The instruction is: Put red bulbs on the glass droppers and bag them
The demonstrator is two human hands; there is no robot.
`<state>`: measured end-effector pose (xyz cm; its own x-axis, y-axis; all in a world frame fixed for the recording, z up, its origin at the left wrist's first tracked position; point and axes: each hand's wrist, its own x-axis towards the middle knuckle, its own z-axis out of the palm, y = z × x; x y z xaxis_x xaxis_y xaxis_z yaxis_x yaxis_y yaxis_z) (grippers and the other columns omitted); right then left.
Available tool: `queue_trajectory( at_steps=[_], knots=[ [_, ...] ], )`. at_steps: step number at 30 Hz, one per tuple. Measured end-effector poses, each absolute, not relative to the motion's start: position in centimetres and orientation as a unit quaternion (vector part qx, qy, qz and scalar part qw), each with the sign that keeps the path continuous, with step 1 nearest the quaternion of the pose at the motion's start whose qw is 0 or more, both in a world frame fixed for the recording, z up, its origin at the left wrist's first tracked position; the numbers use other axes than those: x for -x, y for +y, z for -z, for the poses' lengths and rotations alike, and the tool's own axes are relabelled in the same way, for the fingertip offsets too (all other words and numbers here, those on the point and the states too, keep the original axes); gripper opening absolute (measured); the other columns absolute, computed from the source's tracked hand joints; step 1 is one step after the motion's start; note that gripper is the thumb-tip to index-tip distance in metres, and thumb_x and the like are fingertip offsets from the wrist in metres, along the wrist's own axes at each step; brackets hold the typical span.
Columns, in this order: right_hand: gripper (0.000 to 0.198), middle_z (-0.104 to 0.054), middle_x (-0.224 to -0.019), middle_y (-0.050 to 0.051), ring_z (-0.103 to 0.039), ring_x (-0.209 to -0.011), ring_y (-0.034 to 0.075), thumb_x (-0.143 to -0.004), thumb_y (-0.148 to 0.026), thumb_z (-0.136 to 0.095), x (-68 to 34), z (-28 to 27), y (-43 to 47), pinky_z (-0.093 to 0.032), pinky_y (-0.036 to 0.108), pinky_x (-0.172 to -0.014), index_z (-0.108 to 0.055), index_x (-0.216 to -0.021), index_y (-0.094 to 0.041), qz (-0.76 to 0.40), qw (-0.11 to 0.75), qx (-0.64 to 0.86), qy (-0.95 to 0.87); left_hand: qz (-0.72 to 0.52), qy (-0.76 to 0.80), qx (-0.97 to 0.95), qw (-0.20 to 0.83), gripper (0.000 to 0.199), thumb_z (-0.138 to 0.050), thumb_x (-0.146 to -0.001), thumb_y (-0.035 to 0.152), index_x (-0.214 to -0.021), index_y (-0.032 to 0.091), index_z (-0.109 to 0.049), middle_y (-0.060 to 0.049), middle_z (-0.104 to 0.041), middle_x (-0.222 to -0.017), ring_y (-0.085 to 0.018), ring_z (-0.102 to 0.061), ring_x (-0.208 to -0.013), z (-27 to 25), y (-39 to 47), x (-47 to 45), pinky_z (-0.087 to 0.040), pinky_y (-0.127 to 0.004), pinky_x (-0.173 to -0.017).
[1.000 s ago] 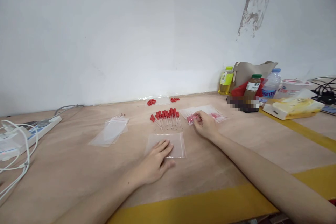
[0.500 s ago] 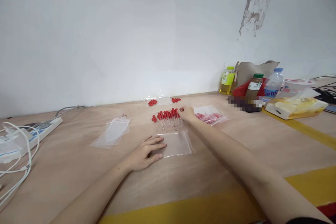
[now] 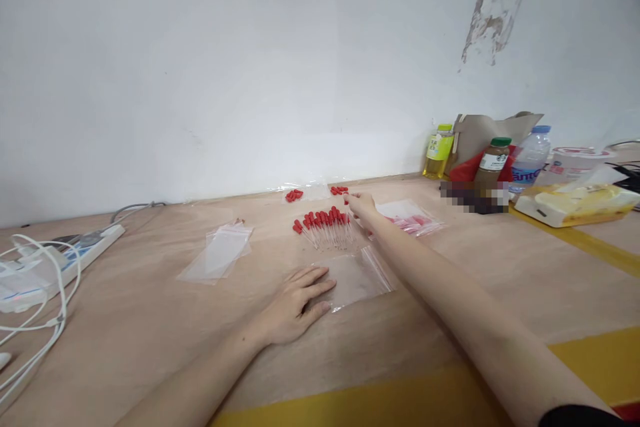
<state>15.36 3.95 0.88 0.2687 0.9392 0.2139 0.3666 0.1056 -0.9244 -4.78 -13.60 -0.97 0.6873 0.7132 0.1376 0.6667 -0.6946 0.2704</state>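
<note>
My left hand (image 3: 300, 303) lies flat with its fingers spread on the left end of a clear zip bag (image 3: 357, 277). My right hand (image 3: 361, 207) pinches a dropper by its red bulb (image 3: 345, 198), raised slightly at the right end of a row of droppers (image 3: 327, 227). These are thin clear tubes with red bulbs, laid side by side with the bulbs toward the wall. Right of that hand, partly behind the forearm, are filled bags (image 3: 413, 223) with red items inside.
Flat clear bags (image 3: 220, 253) lie to the left. Loose red bulbs (image 3: 294, 195) sit by the wall. A power strip (image 3: 90, 257) with white cables is far left. Bottles (image 3: 493, 160), a grey bag (image 3: 463, 137) and a tissue pack (image 3: 570, 205) stand at right.
My right hand has lifted slightly away from the row, with a dropper now in its fingertips. My left hand has slid right and nearer me, and the zip bag under it has shifted and turned.
</note>
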Motion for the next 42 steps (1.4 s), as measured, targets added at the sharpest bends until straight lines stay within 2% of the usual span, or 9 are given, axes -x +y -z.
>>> queue_trajectory(
  at_steps=[4,6,9,13,18,42],
  knots=[
    [0.02,-0.061,-0.074,0.002,-0.05,-0.047,0.006,-0.081,-0.035,-0.037,-18.8,-2.0,0.7,-0.039,0.016,-0.038,-0.046,-0.086,-0.017,-0.303,0.566,0.55,-0.534,-0.134,0.392,-0.903,0.11,0.039,-0.036,-0.087,0.042,-0.123,0.029,-0.043,-0.004,-0.03,-0.136,-0.022,-0.027,-0.124,1.0,-13.7,4.8,-0.026,-0.041,-0.101],
    [0.025,-0.058,-0.07,-0.001,-0.048,-0.042,0.006,-0.077,-0.035,-0.045,-20.9,-1.6,-1.4,-0.038,0.016,-0.035,-0.038,-0.095,-0.019,-0.327,0.63,0.486,-0.51,-0.138,0.396,-0.899,0.121,0.039,-0.037,-0.086,0.042,-0.123,0.029,-0.043,-0.004,-0.032,-0.133,-0.022,-0.032,-0.122,1.0,-13.7,4.8,-0.029,-0.04,-0.099],
    [0.04,-0.054,-0.062,-0.005,-0.046,-0.038,0.007,-0.073,-0.036,-0.052,-23.6,0.1,-4.3,-0.04,0.018,-0.033,-0.032,-0.104,-0.021,-0.339,0.647,0.473,-0.492,-0.143,0.393,-0.9,0.126,0.042,-0.039,-0.085,0.042,-0.125,0.029,-0.039,-0.004,-0.034,-0.133,-0.022,-0.034,-0.12,1.0,-13.6,4.9,-0.03,-0.039,-0.099],
    [0.037,-0.051,-0.061,-0.005,-0.048,-0.041,0.008,-0.07,-0.041,-0.053,-24.8,2.1,-6.3,-0.043,0.02,-0.035,-0.038,-0.097,-0.02,-0.341,0.66,0.453,-0.494,-0.144,0.385,-0.904,0.117,0.044,-0.038,-0.086,0.042,-0.127,0.028,-0.036,-0.004,-0.035,-0.133,-0.021,-0.033,-0.12,0.9,-13.5,4.9,-0.03,-0.038,-0.1],
    [0.037,-0.049,-0.063,-0.006,-0.047,-0.042,0.007,-0.07,-0.043,-0.053,-24.3,3.2,-6.3,-0.043,0.02,-0.034,-0.038,-0.096,-0.021,-0.347,0.669,0.437,-0.491,-0.139,0.386,-0.904,0.117,0.044,-0.037,-0.086,0.042,-0.127,0.027,-0.036,-0.004,-0.035,-0.133,-0.021,-0.033,-0.121,0.8,-13.5,4.8,-0.029,-0.038,-0.1],
    [0.041,-0.051,-0.068,-0.004,-0.049,-0.046,0.008,-0.069,-0.045,-0.053,-24.2,3.4,-7.2,-0.046,0.022,-0.039,-0.036,-0.097,-0.021,-0.36,0.678,0.436,-0.469,-0.13,0.395,-0.902,0.118,0.043,-0.038,-0.086,0.041,-0.126,0.027,-0.037,-0.004,-0.035,-0.132,-0.021,-0.034,-0.121,0.6,-13.5,4.7,-0.03,-0.038,-0.1]
  ],
)
